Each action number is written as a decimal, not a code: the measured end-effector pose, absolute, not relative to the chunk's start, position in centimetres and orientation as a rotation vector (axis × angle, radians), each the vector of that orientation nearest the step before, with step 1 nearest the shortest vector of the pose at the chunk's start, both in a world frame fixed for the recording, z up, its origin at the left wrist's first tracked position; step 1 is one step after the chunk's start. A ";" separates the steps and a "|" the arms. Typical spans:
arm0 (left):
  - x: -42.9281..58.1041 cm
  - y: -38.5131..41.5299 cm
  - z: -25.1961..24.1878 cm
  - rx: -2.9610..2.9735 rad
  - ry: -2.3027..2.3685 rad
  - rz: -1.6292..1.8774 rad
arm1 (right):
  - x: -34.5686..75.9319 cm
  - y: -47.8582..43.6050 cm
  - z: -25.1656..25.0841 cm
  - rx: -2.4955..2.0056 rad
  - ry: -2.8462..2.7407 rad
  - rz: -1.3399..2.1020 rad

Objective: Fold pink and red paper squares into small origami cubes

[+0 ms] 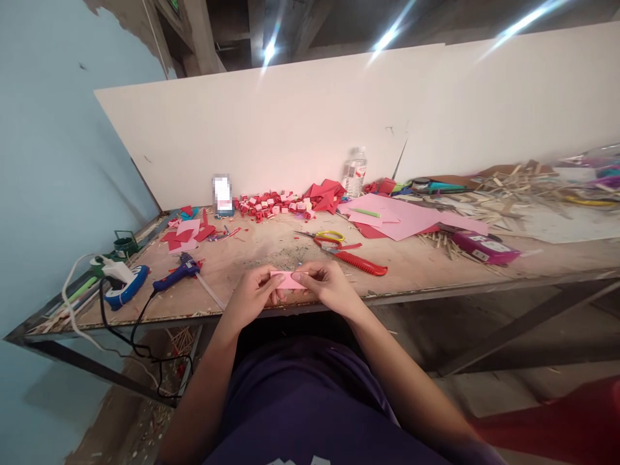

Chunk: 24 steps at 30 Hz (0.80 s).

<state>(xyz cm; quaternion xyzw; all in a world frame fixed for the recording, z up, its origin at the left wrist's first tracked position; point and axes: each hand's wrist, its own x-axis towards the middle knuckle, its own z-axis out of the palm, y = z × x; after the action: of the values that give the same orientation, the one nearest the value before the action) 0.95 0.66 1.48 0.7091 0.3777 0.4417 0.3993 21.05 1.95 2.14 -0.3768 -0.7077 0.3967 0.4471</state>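
Observation:
Between both hands, at the table's front edge, is a small rectangular strip of pink paper. My left hand pinches its left end, thumb on top. The right end is pinched by my right hand in the same way. Fingers behind the paper are partly hidden. Just beyond my hands lie yellow-and-red-handled scissors and a red utility knife. To the left rests a blue glue gun with a black cord.
Small red and pink folded paper pieces are heaped at the back, near a phone and a plastic bottle. Pink sheets, a purple box and wooden sticks lie right. A power strip sits left.

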 end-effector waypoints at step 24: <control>0.7 0.8 0.8 1.876 1.098 1.319 | 21.3 1.7 2.4 -0.891 -1.791 1.232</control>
<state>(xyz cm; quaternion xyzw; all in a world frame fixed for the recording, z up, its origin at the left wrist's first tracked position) 0.69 0.77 0.81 0.7051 0.4127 0.4956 0.2948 21.31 1.72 2.39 -0.3500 -0.7033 0.4838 0.3857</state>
